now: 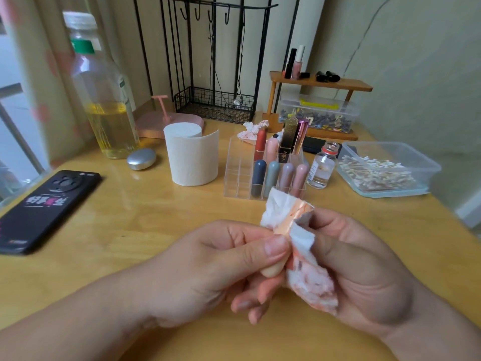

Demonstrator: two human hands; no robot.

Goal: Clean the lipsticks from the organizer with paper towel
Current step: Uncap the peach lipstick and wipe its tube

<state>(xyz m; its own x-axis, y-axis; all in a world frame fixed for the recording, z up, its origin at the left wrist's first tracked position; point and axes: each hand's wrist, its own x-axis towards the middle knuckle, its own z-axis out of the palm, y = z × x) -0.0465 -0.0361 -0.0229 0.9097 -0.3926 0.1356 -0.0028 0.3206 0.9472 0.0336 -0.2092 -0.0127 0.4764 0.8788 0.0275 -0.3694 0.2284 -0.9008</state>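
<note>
My left hand is pinching the lipstick | my right hand is holding the paper towel round it

The lipstick in front of the organizer is mostly buried. The towel wraps it, and the left hand and right hand cover the rest, so only a shiny peach strip shows. Can't tell if it's capped. Far left of the organizer, the phone runs off the edge, and the bottle has a blurry cap and label. Behind the organizer, the stuff in the box is too small to make out. The label on the vial just right of the organizer is unreadable. Both forearms get cut off at the bottom.
</note>
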